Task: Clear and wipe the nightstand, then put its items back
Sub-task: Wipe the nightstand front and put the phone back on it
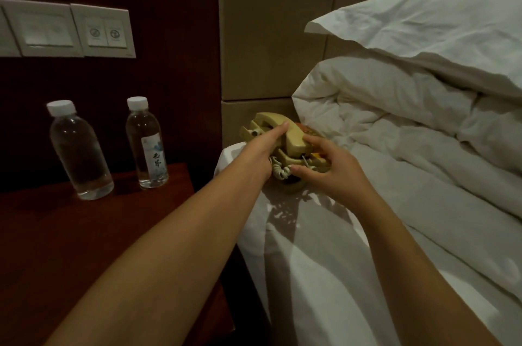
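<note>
A beige corded telephone [285, 134] sits on the white bed sheet [324, 261] near the headboard, its handset across the cradle. My left hand [261, 152] grips its left side, fingers under the handset. My right hand [327, 165] holds its right front edge by the coiled cord [279, 170]. On the dark wooden nightstand [84, 232] at the left stand two clear water bottles with white caps, one unlabelled [77, 150] and one labelled [147, 145].
A white pillow [437, 29] and a bunched duvet [395, 108] fill the right side. A padded beige headboard [271, 35] rises behind the phone. Wall switch plates [67, 30] hang above the nightstand.
</note>
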Demonstrator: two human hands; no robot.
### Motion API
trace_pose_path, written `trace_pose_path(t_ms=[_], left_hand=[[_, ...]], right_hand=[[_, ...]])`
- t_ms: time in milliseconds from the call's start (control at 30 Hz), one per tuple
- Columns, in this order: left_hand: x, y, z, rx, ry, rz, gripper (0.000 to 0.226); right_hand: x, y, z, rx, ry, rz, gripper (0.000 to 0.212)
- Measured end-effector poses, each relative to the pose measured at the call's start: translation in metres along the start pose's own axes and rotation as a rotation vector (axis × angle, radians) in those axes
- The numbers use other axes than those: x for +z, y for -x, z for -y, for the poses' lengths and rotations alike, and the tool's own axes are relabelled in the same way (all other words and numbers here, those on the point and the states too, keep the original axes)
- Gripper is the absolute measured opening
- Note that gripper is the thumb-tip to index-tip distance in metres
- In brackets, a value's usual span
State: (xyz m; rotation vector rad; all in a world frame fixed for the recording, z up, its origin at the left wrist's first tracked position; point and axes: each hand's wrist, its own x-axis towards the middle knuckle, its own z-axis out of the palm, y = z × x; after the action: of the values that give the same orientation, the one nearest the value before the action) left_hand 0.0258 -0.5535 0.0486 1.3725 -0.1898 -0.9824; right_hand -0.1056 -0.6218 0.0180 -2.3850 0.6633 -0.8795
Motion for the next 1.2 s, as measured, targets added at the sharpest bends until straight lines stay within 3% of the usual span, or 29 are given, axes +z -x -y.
trace_pose_path(t_ms=[67,133,200,500,767,967,1033,1100,1200], left_hand=[[-0.001,-0.002,0.002,0.017,0.044,-0.025,0.045],[0.0,-0.005,0.001,0.029,0.119,-0.004,0.071],[0.001,-0.002,0.0,0.015,0.168,0.007,0.083],[-0.011,-0.001,0.018,0.05,0.348,0.02,0.086],[-0.05,0.015,0.021,0.255,0.5,-0.032,0.081],[-0.104,0.069,0.018,0.211,0.459,0.043,0.057],[-0.127,0.093,0.024,0.185,0.444,0.052,0.054],[-0.152,0.115,0.034,0.179,0.408,0.004,0.067],[-0.191,0.144,0.049,0.195,0.369,-0.073,0.078]], right_hand=[[0.0,0.002,0.004,0.011,-0.097,-0.01,0.07],[0.0,0.003,0.006,-0.009,-0.115,-0.018,0.069],[-0.002,0.004,0.008,-0.021,-0.112,-0.025,0.068],[0.003,0.01,0.021,-0.075,-0.025,0.005,0.068],[0.0,0.021,0.066,-0.16,-0.057,0.079,0.056],[-0.001,0.019,0.071,-0.056,-0.032,0.043,0.061],[0.002,0.023,0.079,0.024,-0.215,0.11,0.074],[0.014,0.029,0.093,0.164,-0.497,0.221,0.091],[0.048,0.042,0.115,0.298,-0.598,0.297,0.099]])
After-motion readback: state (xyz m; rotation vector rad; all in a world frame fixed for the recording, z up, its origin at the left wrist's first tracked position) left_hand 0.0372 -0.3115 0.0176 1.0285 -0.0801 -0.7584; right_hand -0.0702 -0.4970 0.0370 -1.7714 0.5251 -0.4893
